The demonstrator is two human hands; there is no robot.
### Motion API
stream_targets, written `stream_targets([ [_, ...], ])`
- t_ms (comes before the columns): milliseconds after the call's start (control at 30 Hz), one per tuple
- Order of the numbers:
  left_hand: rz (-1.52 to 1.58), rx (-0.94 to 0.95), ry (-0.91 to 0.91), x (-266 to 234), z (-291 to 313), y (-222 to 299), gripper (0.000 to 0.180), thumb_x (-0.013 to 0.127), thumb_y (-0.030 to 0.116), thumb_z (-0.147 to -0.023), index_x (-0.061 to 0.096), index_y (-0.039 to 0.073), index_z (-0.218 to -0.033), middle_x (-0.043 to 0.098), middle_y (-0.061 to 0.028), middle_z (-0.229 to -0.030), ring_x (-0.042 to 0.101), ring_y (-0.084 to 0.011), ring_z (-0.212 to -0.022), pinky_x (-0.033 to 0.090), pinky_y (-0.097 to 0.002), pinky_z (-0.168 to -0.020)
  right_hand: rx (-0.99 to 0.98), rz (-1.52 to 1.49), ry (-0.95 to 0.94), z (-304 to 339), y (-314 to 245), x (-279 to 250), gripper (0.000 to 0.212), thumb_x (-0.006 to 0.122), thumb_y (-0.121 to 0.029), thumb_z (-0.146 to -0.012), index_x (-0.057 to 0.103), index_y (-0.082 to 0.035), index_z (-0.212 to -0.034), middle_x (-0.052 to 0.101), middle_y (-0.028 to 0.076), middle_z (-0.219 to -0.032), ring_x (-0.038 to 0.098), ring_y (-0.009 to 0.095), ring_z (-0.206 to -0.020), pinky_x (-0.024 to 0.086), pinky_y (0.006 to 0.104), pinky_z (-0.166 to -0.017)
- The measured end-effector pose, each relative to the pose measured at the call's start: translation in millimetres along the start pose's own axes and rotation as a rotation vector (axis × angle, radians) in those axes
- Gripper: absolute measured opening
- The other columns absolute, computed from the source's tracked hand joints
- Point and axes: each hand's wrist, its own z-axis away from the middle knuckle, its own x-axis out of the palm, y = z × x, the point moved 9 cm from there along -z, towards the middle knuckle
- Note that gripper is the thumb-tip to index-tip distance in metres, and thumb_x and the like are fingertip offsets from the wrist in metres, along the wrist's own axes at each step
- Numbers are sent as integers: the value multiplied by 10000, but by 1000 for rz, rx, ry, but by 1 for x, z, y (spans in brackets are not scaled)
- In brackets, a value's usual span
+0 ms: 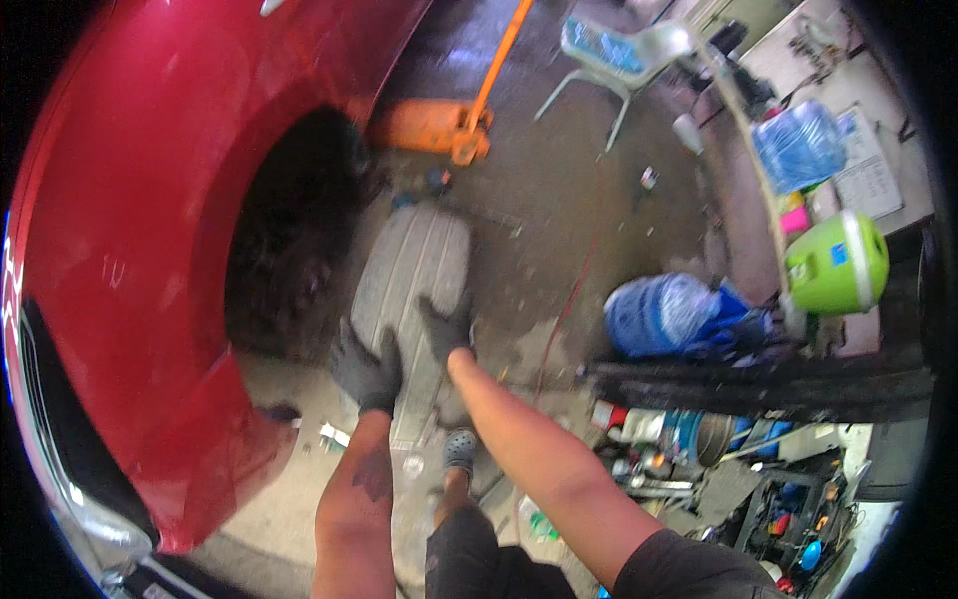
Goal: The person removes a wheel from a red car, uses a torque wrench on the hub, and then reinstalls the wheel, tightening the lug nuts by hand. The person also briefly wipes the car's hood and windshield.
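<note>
A dusty grey car tyre (417,255) stands upright on its tread beside the dark wheel arch (289,240) of a red car (130,230). My left hand (366,371), in a dark grey glove, lies against the tyre's near left edge with the thumb and fingers spread. Farther up on the right edge rests my gloved right hand (447,329), thumb apart from the fingers and flat on the rubber. Neither hand wraps round the tyre. What sits inside the wheel arch is too dark to make out.
An orange floor jack (429,127) with a raised handle stands beyond the tyre. A white chair (639,60) is at the back. Large water bottles (659,314) and a green drinks cooler (838,262) are on the right, above cluttered tools (778,499). A red hose (569,309) crosses the floor.
</note>
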Motion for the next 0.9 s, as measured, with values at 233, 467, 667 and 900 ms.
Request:
stream_targets([
  [233,2,-35,-90,57,-78,57,744,586,549,-800,473,-4,-1284,559,-261,-1157,520,-434,-1037,372,-533,-903,-239,538,243,-82,-26,-12,627,444,-412,-952,356,35,-1382,366,302,-1390,344,449,-1284,266,463,-1085],
  [467,-175,-27,-140,82,-135,70,754,616,559,-763,495,9,-1263,568,-205,-1201,537,-393,-1048,374,-527,-912,-516,719,284,-115,-94,4,377,548,-162,-858,561,-51,-1218,487,280,-1285,476,442,-1157,370,508,-967],
  [667,-138,-85,-293,133,-181,120,770,645,556,-741,485,21,-1271,556,-191,-1231,524,-385,-1088,374,-508,-941,-428,716,203,-200,-92,-16,357,564,-187,-840,600,-88,-1182,483,288,-1297,497,459,-1127,396,523,-936],
  [900,-39,-124,-216,149,-242,131,721,634,510,-754,482,40,-1279,517,-190,-1263,498,-384,-1101,371,-495,-955,-352,839,-2,-278,-102,19,329,511,-187,-872,581,-73,-1173,540,256,-1221,537,444,-1068,435,496,-903],
])
